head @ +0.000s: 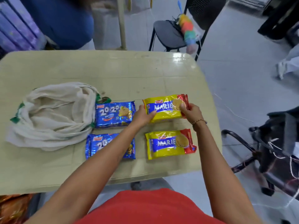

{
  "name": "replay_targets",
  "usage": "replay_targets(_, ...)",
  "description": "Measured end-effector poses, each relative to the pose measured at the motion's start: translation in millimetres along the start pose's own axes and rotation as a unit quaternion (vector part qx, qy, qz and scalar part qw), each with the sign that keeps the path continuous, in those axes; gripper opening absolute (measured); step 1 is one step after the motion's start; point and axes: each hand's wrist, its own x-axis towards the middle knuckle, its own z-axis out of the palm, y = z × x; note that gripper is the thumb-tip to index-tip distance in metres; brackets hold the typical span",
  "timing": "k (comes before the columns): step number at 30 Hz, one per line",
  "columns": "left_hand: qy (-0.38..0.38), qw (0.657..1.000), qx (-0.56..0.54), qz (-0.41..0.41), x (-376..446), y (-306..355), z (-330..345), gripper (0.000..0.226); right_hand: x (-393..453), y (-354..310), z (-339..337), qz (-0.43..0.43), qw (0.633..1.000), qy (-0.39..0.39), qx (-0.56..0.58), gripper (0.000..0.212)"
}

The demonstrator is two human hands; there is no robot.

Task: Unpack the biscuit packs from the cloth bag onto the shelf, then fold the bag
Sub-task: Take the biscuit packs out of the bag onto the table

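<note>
Head view: a far yellow Marie pack (165,108) is held at both ends, the left hand (144,115) pinching its left edge and the right hand (191,113) gripping its red end. A second Marie pack (169,143) lies flat at 6 o'clock from it. Two blue 20-20 packs (114,114) (97,145) lie at 9 o'clock, beside the crumpled cloth bag (53,115) on the bench (113,68).

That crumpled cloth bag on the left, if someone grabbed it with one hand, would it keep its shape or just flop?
The cloth bag would probably flop: it already lies slumped in soft folds on the table. It looks light, since it sags flat with nothing seen bulging inside. It is unlikely to slip from a grip, as the weave looks coarse.
</note>
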Motion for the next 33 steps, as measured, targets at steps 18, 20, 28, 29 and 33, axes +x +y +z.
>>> replay_targets(18, 0.080, 0.996, 0.017, 0.025, -6.3, -40.4, -29.0, 0.045, -21.9, -16.6, 32.8, -0.067, 0.987, 0.141, -0.031, 0.025)
replay_targets(20, 0.124, 0.992, 0.024, 0.028, -26.3, -71.0, -60.7, 0.029, -51.4, -35.4, 61.4, -0.097, 0.991, 0.085, -0.014, 0.020)
replay_targets(28, 0.134, 0.980, -0.017, -0.147, -85.9, -188.9, -127.4, 0.039, -104.9, -46.2, 165.0, 0.033, 0.914, -0.305, -0.266, 0.070)
replay_targets(29, 0.085, 0.984, -0.060, -0.143, -87.4, -188.9, -123.7, 0.035, -107.1, -41.8, 167.6, 0.045, 0.917, -0.296, -0.264, 0.072)
replay_targets(33, 0.049, 0.983, -0.127, -0.121, -87.7, -195.8, -119.3, 0.024, -115.2, -31.4, 184.2, 0.137, 0.954, -0.241, -0.117, 0.072)
